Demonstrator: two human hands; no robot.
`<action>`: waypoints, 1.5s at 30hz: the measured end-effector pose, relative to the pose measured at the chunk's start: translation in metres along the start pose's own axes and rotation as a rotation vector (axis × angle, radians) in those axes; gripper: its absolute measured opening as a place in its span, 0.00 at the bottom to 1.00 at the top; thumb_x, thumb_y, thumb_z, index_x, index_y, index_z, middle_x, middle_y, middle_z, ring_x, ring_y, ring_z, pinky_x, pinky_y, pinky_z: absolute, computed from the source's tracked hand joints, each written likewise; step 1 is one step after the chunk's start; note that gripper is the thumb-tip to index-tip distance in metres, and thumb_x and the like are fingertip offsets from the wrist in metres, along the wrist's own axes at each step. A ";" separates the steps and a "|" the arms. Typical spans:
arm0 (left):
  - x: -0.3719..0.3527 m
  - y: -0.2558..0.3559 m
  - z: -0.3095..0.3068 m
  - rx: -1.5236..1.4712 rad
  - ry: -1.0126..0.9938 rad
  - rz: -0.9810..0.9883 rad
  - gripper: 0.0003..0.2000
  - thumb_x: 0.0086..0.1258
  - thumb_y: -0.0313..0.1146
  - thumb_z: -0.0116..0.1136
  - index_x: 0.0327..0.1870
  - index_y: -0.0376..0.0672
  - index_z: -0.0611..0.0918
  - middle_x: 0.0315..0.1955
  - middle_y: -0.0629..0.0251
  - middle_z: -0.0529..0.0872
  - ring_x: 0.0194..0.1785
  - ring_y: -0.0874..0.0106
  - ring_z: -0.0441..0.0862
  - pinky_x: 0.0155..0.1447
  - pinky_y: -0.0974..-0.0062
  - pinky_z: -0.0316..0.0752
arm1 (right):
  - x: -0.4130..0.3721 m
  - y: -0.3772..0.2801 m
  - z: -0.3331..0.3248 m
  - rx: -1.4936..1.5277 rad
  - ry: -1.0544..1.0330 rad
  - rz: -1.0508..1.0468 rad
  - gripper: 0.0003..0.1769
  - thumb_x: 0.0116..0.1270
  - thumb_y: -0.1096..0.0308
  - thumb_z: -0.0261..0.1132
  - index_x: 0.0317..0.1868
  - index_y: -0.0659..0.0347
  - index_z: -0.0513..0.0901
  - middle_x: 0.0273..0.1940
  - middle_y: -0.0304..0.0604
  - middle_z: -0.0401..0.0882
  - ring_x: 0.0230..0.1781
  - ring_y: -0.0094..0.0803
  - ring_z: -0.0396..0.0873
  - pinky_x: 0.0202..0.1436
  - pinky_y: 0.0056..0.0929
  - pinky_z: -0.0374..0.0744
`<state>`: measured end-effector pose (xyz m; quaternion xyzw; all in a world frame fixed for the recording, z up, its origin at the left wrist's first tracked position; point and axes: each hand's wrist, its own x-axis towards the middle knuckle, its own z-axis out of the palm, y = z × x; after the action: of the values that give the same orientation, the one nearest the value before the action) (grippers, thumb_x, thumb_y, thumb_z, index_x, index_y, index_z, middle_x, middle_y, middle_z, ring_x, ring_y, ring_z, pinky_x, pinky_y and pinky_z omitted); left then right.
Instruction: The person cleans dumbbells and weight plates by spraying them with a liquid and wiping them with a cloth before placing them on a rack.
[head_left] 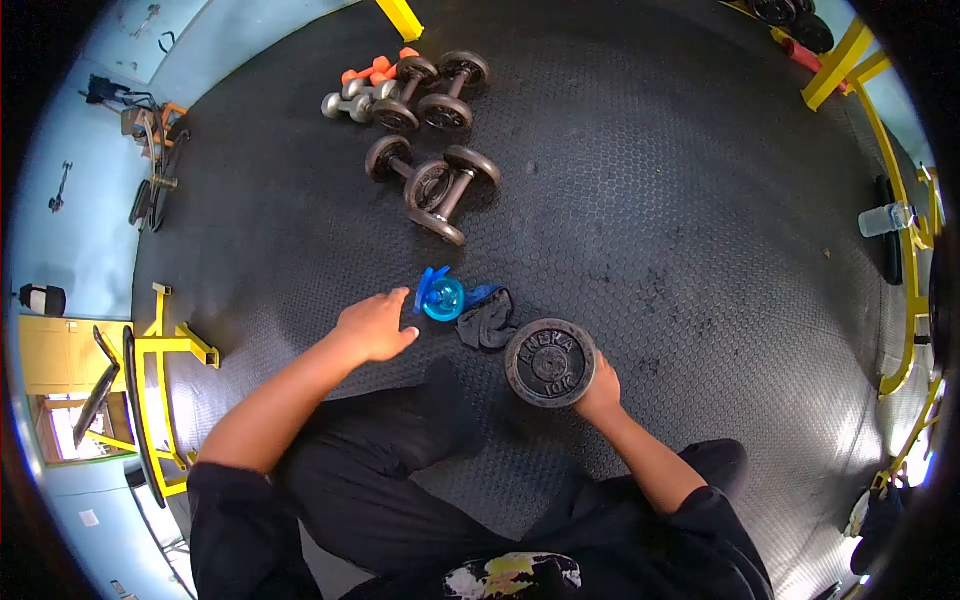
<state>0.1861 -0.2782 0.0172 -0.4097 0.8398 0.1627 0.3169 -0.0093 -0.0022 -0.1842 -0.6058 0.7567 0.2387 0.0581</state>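
My right hand (602,388) is closed round a dumbbell (550,363), gripping it behind a round dark plate with raised lettering. That plate faces up toward me and hides the handle and most of my fingers. My left hand (374,326) is held out with fingers and thumb apart, and nothing is in it. Just beyond its fingertips stands a blue water bottle (443,299), seen from above. Dark crumpled fabric with a blue part (487,322) lies on the floor between the bottle and the dumbbell.
Several dark dumbbells (455,195) lie ahead on the black rubber floor (640,230), with small grey (346,106) and orange ones (380,70) behind. Yellow gym frames stand left (165,345) and right (908,290). A clear bottle (885,220) is by the right frame.
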 end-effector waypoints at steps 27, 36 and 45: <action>0.166 -0.067 0.105 -0.219 0.186 0.546 0.37 0.62 0.45 0.64 0.74 0.52 0.65 0.63 0.54 0.79 0.64 0.51 0.77 0.67 0.54 0.73 | 0.128 -0.165 -0.073 1.412 0.630 0.296 0.24 0.70 0.67 0.62 0.64 0.65 0.78 0.58 0.59 0.81 0.54 0.54 0.82 0.59 0.43 0.79; 0.103 -0.045 0.061 -0.287 0.449 0.706 0.31 0.58 0.39 0.64 0.66 0.48 0.72 0.59 0.54 0.80 0.60 0.51 0.80 0.62 0.57 0.77 | 0.038 -0.093 -0.161 1.688 0.564 0.294 0.15 0.61 0.67 0.75 0.40 0.64 0.78 0.38 0.49 0.82 0.40 0.42 0.82 0.48 0.35 0.79; -0.042 0.038 -0.013 -0.257 0.402 0.716 0.32 0.56 0.36 0.63 0.67 0.56 0.71 0.43 0.59 0.85 0.51 0.53 0.83 0.53 0.54 0.77 | -0.033 0.006 -0.138 2.938 -0.109 0.276 0.24 0.60 0.82 0.50 0.59 0.68 0.71 0.50 0.55 0.81 0.49 0.43 0.84 0.55 0.43 0.83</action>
<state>0.1704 -0.2375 0.0554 -0.1521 0.9469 0.2827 0.0169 0.0208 -0.0319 -0.0486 0.0797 0.3619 -0.6994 0.6112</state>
